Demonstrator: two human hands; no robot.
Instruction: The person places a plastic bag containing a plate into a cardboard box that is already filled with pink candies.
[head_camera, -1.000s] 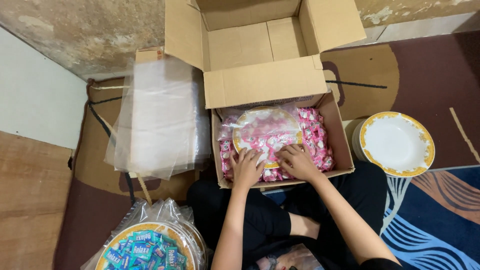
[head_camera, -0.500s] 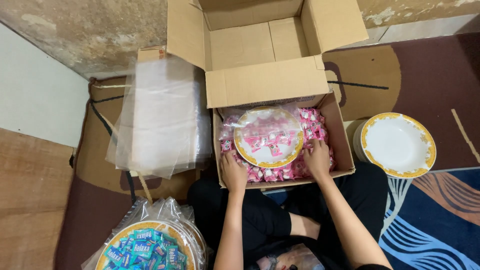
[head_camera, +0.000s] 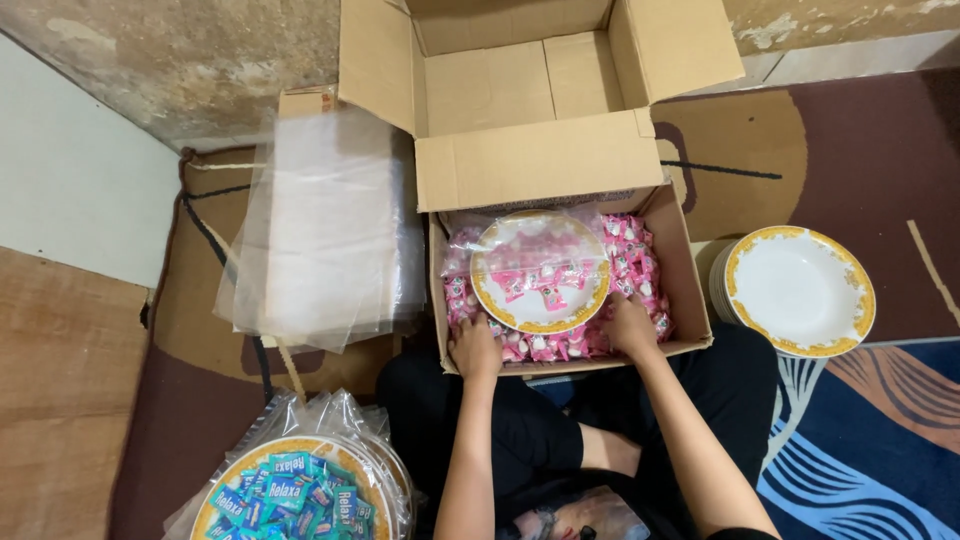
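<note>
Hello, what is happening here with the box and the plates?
A person sits on the floor with both hands in an open cardboard box. The left hand and right hand rest on pink candy packets beside a bagged gold-rimmed plate. A stack of empty plates waits on the right.

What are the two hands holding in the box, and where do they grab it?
Both hands, left hand and right hand, rest on the pink sweets by the bagged plate's near rim; whether they actually grip anything cannot be told.
</note>
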